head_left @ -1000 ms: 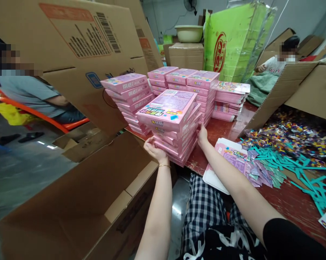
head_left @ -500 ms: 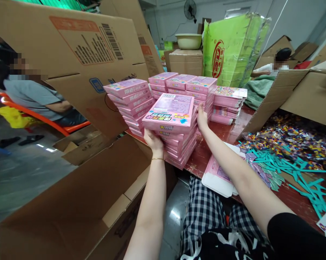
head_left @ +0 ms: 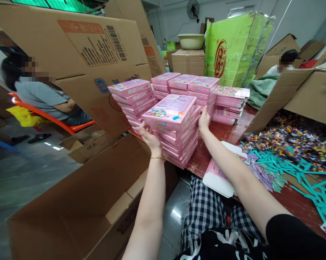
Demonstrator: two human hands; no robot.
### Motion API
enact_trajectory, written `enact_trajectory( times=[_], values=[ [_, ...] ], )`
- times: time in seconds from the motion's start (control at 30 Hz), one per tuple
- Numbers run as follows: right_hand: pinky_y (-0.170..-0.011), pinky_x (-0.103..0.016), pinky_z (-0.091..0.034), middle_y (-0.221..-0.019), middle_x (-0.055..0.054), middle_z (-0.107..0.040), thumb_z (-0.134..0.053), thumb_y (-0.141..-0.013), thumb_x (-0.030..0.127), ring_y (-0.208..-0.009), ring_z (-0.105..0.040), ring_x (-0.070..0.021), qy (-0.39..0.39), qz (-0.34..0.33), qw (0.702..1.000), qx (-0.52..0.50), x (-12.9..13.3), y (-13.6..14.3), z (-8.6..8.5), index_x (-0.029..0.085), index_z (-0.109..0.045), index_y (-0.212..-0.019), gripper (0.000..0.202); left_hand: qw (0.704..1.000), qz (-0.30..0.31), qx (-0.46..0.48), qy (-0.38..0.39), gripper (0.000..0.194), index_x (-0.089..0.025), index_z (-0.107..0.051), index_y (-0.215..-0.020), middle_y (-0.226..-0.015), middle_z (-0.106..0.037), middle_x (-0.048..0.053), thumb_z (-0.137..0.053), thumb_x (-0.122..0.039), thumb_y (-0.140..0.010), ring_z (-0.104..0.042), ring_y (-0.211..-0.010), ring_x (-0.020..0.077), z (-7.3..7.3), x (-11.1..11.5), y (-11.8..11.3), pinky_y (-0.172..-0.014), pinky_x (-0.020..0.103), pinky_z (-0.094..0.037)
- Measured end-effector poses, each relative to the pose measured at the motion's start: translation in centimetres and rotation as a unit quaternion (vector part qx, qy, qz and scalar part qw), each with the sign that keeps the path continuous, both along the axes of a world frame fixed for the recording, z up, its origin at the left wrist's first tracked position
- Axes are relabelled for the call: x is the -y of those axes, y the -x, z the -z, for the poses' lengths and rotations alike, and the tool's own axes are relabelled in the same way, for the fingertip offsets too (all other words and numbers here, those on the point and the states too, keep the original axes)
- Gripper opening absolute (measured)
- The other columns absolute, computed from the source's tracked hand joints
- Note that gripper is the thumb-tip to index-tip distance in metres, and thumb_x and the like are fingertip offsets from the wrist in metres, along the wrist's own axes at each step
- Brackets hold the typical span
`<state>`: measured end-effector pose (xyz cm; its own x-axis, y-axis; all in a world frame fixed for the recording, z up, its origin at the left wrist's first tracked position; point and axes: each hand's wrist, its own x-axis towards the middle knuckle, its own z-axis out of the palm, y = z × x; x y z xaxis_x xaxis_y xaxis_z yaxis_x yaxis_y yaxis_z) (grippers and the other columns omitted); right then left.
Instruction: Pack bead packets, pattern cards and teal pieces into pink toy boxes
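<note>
A stack of pink toy boxes (head_left: 176,139) stands at the table's edge in front of me. Its top box (head_left: 173,104) lies flat, with a purple panel and colourful lettering facing up. At the stack's left front corner is my left hand (head_left: 150,139), fingers spread and close against the boxes. My right hand (head_left: 204,121) rests along the right side, fingers stretched up against the boxes; some fingertips are partly hidden. Another pink stack (head_left: 134,103) stands just left, and more piled pink boxes (head_left: 202,85) stand behind.
A large open carton (head_left: 70,202) is below left. Flat box blanks (head_left: 218,173) lie on the red table (head_left: 206,159). To the right are teal plastic strips (head_left: 295,166) and bagged colourful pieces (head_left: 292,137). Two people sit nearby, one left (head_left: 46,94), one far right (head_left: 265,88).
The top box has settled lower and squarer onto the stack. My left hand has come out from under its front edge to the left corner, fingers now spread. My right hand stays beside the stack.
</note>
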<state>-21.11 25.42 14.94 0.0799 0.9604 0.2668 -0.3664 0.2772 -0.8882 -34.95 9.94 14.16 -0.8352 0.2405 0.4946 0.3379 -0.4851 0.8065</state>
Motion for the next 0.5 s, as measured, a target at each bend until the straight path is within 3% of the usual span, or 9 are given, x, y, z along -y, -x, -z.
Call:
enact_trajectory(
  times=[0.07,0.17,0.27,0.37,0.5],
  values=[
    [-0.081,-0.029,-0.046,-0.077,-0.002,-0.066,-0.034,-0.083,0.076,-0.078,-0.061,-0.0154,-0.047,-0.027,0.999,-0.001,-0.5,-0.2,-1.8,0.017,-0.065,-0.076,0.067,0.999,0.0,-0.005,-0.033,0.073,-0.018,-0.059,-0.115,-0.105,-0.066,0.009,-0.015,-0.071,-0.09,-0.064,-0.102,0.0173,-1.8,0.3,0.1,-0.091,0.03,-0.048],
    [-0.086,-0.033,-0.045,-0.081,-0.003,-0.064,-0.034,-0.085,0.073,-0.087,-0.061,-0.0165,-0.11,-0.068,0.992,0.008,-1.1,-0.1,-4.1,0.018,-0.066,-0.081,0.064,0.999,0.008,-0.038,-0.016,0.067,-0.016,-0.064,-0.102,-0.096,-0.067,0.007,-0.021,-0.067,-0.092,-0.066,-0.093,0.0163,-4.6,0.3,0.1,-0.087,0.03,-0.05],
    [-0.084,-0.033,-0.045,-0.079,-0.001,-0.059,-0.038,-0.085,0.071,-0.088,-0.058,-0.0171,-0.106,-0.005,0.994,0.024,-0.9,0.2,-5.0,0.018,-0.061,-0.077,0.059,0.999,-0.006,-0.048,0.002,0.064,-0.013,-0.066,-0.088,-0.086,-0.067,0.006,-0.028,-0.065,-0.092,-0.066,-0.083,0.0155,-6.1,-0.2,-0.3,-0.082,0.03,-0.052],
    [-0.078,-0.03,-0.045,-0.074,0.002,-0.052,-0.037,-0.085,0.071,-0.081,-0.055,-0.016,-0.074,0.064,0.994,0.038,-0.6,0.2,-4.7,0.018,-0.054,-0.072,0.057,0.999,-0.028,-0.045,-0.003,0.065,-0.012,-0.066,-0.084,-0.083,-0.067,0.007,-0.028,-0.064,-0.093,-0.066,-0.08,0.0156,-6.1,-0.7,-0.8,-0.083,0.03,-0.051],
    [-0.075,-0.03,-0.045,-0.068,0.002,-0.047,-0.029,-0.089,0.069,-0.074,-0.053,-0.0145,-0.066,0.055,0.993,0.083,-0.8,0.3,-4.0,0.019,-0.049,-0.068,0.058,0.995,-0.081,-0.062,-0.003,0.064,-0.012,-0.065,-0.09,-0.089,-0.068,0.007,-0.025,-0.063,-0.094,-0.065,-0.087,0.0161,-5.0,-0.9,-1.1,-0.089,0.031,-0.049]
  ],
)
